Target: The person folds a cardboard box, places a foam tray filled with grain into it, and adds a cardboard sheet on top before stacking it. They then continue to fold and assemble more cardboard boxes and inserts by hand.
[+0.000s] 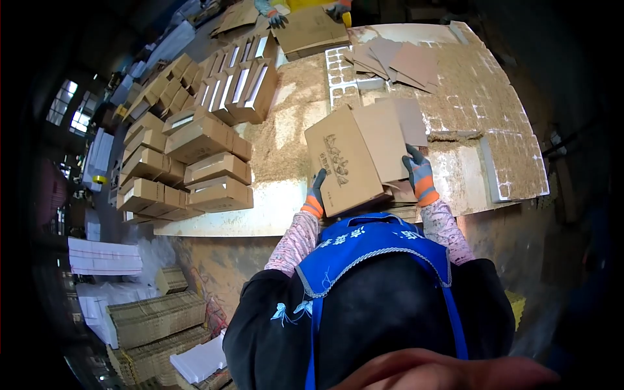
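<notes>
A brown cardboard box [341, 162] with dark printing stands tilted near the table's front edge, in front of my body. My left hand [315, 193], in a grey and orange glove, grips its left side. In a matching glove, my right hand [420, 174] has its fingers on the right edge of a plain cardboard sheet [382, 140], which leans beside the box. A greyer sheet [408, 120] shows behind that one. More flat cardboard lies under my hands, partly hidden.
Several filled boxes [218, 194] stand in rows at the left. White moulded blocks [513, 166] covered in brown grains are at the right. Loose cardboard sheets [413, 65] lie at the back. Across the table, a person's gloved hands [277, 19] touch stacked cardboard [311, 32].
</notes>
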Demonstrator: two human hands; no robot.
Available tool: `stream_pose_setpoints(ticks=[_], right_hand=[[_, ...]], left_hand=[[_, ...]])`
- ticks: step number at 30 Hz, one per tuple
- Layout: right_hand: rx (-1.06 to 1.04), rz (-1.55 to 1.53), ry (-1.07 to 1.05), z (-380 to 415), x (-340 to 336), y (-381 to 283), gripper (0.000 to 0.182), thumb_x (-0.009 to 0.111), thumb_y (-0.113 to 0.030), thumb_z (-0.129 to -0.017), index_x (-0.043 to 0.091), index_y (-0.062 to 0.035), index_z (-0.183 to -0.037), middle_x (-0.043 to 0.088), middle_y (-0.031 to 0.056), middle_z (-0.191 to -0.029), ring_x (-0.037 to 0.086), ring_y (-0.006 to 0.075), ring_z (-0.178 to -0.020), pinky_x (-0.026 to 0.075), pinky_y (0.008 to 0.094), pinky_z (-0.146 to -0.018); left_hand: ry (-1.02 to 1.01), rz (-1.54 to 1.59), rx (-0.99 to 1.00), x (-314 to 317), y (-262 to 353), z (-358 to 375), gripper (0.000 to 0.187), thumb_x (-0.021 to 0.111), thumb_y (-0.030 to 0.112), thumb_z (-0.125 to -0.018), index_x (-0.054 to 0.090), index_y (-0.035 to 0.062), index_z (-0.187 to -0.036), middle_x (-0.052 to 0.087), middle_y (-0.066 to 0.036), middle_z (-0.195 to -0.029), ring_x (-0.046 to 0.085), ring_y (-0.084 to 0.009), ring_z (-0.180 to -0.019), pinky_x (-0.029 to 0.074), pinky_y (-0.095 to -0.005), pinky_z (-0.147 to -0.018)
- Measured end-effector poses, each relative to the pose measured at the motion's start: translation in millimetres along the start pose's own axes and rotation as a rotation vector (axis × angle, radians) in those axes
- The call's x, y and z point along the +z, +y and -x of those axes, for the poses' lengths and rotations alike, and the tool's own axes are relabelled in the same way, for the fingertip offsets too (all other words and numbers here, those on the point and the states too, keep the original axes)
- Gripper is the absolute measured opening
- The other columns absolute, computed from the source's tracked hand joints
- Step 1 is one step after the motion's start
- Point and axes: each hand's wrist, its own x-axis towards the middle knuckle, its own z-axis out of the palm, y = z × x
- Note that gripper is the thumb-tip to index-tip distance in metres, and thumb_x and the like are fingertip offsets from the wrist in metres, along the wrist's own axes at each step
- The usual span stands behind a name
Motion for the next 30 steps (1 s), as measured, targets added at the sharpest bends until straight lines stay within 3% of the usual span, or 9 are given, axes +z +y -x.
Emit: stream_pose_setpoints(ticks=[10,12,14,18,20,21,22,24,30], right_hand=[[0.1,0.135,-0.247,1,5,31,0.036,0.057,-0.008,-0.084,0.053,0.0001,-0.119,0.062,0.0081,-0.105,0.059,0.0141,-0.09,0.047,0.0252,-0.078],[0.349,0.223,-0.487,-13,-4,33,0.031,0.058,-0.018,-0.085,0.059,0.0002,-0.11,0.065,0.0066,-0.092,0.061,0.0147,-0.08,0.049,0.0264,-0.071],[0.56,0.18,-0.357,-10,19,3,0.041,0.059,-0.034,-0.085,0.061,0.002,-0.105,0.066,0.007,-0.088,0.062,0.0158,-0.076,0.049,0.0273,-0.069],[0.29,0.503,-0.436,-8,20,-6,0.042,0.054,-0.032,-0.089,0.057,0.0031,-0.112,0.063,0.0113,-0.099,0.06,0.0188,-0.091,0.048,0.0281,-0.078],[-0.353,0.624,-0.542,-4,9,2,0.039,0.048,-0.022,-0.092,0.048,0.0031,-0.121,0.059,0.0116,-0.11,0.058,0.0186,-0.096,0.047,0.0272,-0.081],[0.173,0.062,-0.461,9,19,-24,0.038,0.043,-0.014,-0.092,0.041,-0.0003,-0.128,0.055,0.0114,-0.116,0.057,0.0191,-0.1,0.047,0.0273,-0.083],[0.014,0.029,-0.255,16,11,-9,0.037,0.043,-0.016,-0.093,0.042,-0.0038,-0.128,0.056,0.0114,-0.112,0.058,0.0199,-0.097,0.047,0.0302,-0.085],[0.416,-0.083,0.136,27,-7,9,0.038,0.043,-0.022,-0.094,0.041,-0.008,-0.129,0.053,0.0138,-0.115,0.057,0.0235,-0.101,0.048,0.0352,-0.086],[0.818,-0.595,-0.21,64,55,-22,0.085,0.044,-0.072,-0.077,0.027,-0.0177,-0.14,0.039,0.0097,-0.134,0.039,0.0349,-0.122,0.037,0.0566,-0.096]], left_hand=[[0.097,-0.122,0.035,15,-3,10,0.045,0.064,0.027,-0.083,0.049,0.0088,-0.122,0.061,-0.009,-0.102,0.062,-0.0219,-0.086,0.053,-0.0355,-0.072],[0.069,-0.138,0.05,11,-3,11,0.047,0.064,0.026,-0.083,0.048,0.0088,-0.124,0.06,-0.009,-0.105,0.062,-0.0224,-0.087,0.053,-0.0355,-0.072],[0.13,-0.216,0.131,0,-6,5,0.047,0.064,0.027,-0.083,0.048,0.0087,-0.124,0.06,-0.009,-0.105,0.062,-0.023,-0.088,0.053,-0.0359,-0.072],[0.044,-0.184,0.107,9,-8,12,0.048,0.061,0.03,-0.085,0.047,0.0084,-0.125,0.06,-0.01,-0.106,0.061,-0.023,-0.089,0.053,-0.0359,-0.075],[0.027,-0.15,0.091,1,-11,9,0.049,0.06,0.032,-0.085,0.047,0.0076,-0.125,0.06,-0.011,-0.107,0.061,-0.0235,-0.09,0.052,-0.0362,-0.076],[0.012,-0.116,0.064,0,-10,5,0.05,0.059,0.035,-0.085,0.046,0.0068,-0.125,0.06,-0.011,-0.108,0.061,-0.024,-0.091,0.052,-0.0365,-0.078],[0.003,-0.117,0.07,7,-8,5,0.05,0.059,0.035,-0.085,0.046,0.0068,-0.125,0.06,-0.011,-0.108,0.061,-0.024,-0.091,0.052,-0.0365,-0.078],[-0.072,0.084,0.044,24,-6,7,0.053,0.058,0.039,-0.085,0.047,0.0052,-0.125,0.059,-0.012,-0.11,0.06,-0.0251,-0.095,0.05,-0.0375,-0.083],[-0.198,0.127,0.216,47,-10,-16,0.059,0.06,0.041,-0.084,0.044,0.0056,-0.128,0.054,-0.011,-0.122,0.054,-0.0268,-0.107,0.045,-0.039,-0.092]])
